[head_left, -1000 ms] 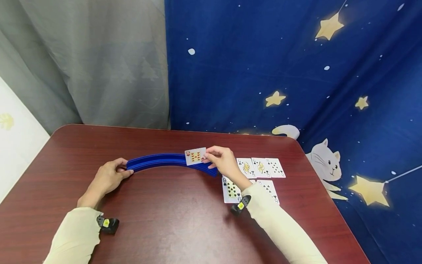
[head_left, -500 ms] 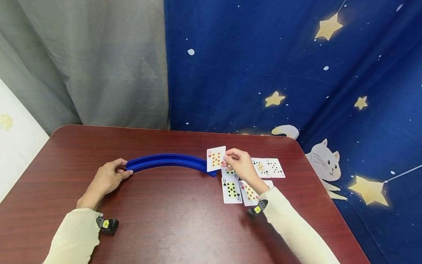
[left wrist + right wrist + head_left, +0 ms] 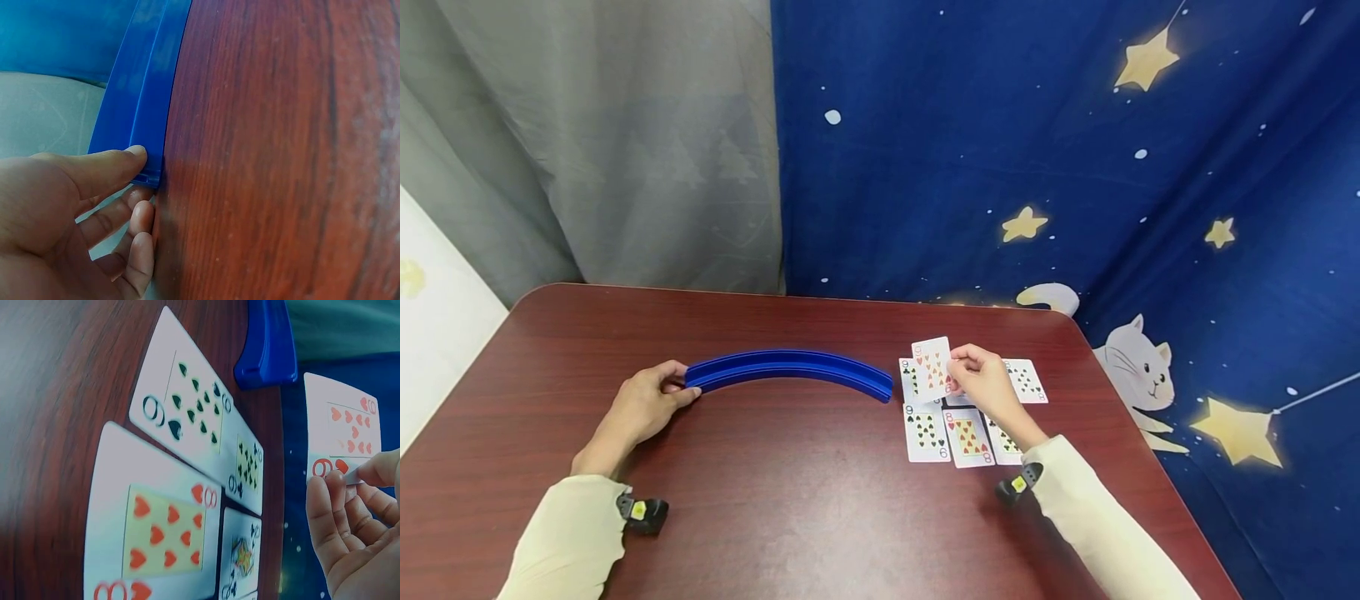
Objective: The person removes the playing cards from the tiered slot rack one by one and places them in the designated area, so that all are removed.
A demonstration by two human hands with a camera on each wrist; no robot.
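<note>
My left hand (image 3: 643,404) pinches the left end of a curved blue playing card holder (image 3: 790,363) lying on the table, its slots bare. In the left wrist view the thumb presses on top of the holder's end (image 3: 140,106). My right hand (image 3: 988,387) pinches a nine of hearts (image 3: 929,367) by its edge, thumb against fingers, as the right wrist view shows. That card is held up over the back row of face-up cards. Beneath it a nine of clubs (image 3: 247,472) and a queen of clubs (image 3: 240,550) are partly covered in the head view.
The front row holds a nine of spades (image 3: 927,435), an eight of hearts (image 3: 967,437) and a black-suited card (image 3: 1006,442) partly behind the right wrist. An eight (image 3: 1027,382) lies at the back row's right end. Curtains hang behind the wooden table (image 3: 775,500).
My right hand has carried the nine of hearts rightward, from in front of the holder to over the back row of cards. The left hand and the holder have stayed in place.
</note>
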